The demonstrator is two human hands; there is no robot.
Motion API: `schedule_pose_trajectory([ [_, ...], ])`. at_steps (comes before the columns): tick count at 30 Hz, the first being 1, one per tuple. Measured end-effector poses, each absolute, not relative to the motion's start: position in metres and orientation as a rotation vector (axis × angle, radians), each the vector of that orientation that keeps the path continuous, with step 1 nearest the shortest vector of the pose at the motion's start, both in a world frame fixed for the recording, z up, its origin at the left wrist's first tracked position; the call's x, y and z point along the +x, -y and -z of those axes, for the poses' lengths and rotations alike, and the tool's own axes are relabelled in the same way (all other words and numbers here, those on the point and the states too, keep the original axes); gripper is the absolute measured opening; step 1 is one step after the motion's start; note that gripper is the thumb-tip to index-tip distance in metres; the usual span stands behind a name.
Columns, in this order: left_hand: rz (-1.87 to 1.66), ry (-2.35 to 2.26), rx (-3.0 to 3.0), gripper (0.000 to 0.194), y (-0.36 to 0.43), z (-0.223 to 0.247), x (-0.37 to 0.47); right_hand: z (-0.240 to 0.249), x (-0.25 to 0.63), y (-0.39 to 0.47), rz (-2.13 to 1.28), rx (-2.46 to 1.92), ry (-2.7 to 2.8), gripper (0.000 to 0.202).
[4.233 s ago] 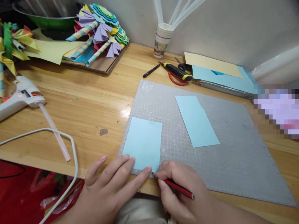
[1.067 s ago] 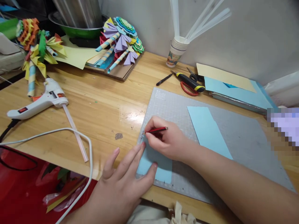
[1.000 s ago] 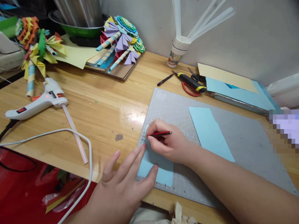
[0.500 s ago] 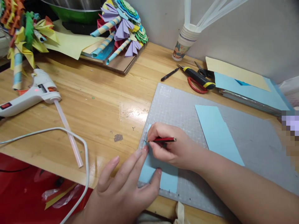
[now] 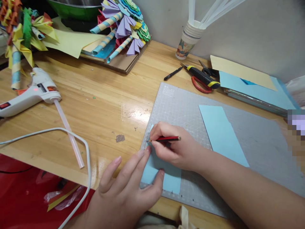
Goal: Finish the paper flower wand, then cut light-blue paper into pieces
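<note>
A light blue paper piece (image 5: pixel 170 183) lies at the left edge of the grey cutting mat (image 5: pixel 181 98). My right hand (image 5: pixel 173 143) pinches a short red and black pencil (image 5: pixel 169 138), its tip at the paper's left edge. My left hand (image 5: pixel 131 181) rests with fingers spread, index fingertip and thumb on the paper, just below the pencil tip. Part of the paper is hidden under both hands. A second light blue strip (image 5: pixel 222 133) lies on the mat beyond my right forearm.
At left is a white glue gun (image 5: pixel 35 90) with a glue stick; its cable (image 5: pixel 87 152) curves close by my left wrist. Behind the mat are pliers (image 5: pixel 202 78), a black pen (image 5: pixel 173 73) and a paper cup (image 5: pixel 187 44). Folded paper flowers (image 5: pixel 126 27) lie at the back.
The pencil tip remains at the paper's left edge, and both hands keep nearly the same pose. The whole view has shifted slightly.
</note>
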State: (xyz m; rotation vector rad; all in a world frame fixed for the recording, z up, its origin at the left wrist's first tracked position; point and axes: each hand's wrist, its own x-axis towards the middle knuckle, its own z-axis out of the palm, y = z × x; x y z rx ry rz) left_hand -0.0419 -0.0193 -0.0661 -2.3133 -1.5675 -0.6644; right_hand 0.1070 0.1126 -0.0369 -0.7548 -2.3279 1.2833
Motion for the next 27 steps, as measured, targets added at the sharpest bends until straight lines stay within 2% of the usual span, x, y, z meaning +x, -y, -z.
schedule_pose_trajectory([
  [9,0.682,1.561,-2.333,0.019,0.0187,0.0644,-0.0424,0.0352,0.1059,-0.1121,-1.215,-0.754,2.391,0.013],
  [16,0.681,1.575,-2.333,0.018,0.0192,0.0638,-0.0423,0.0367,0.1078,-0.1134,-1.304,-0.760,2.310,0.009],
  [22,0.699,1.566,-2.338,0.020,0.0203,0.0629,-0.0409,0.0337,0.1052,-0.1115,-1.220,-0.761,2.383,0.014],
  [27,0.718,1.590,-2.368,0.024,0.0211,0.0635,-0.0429,0.0355,0.1053,-0.1129,-1.364,-0.796,2.193,0.010],
])
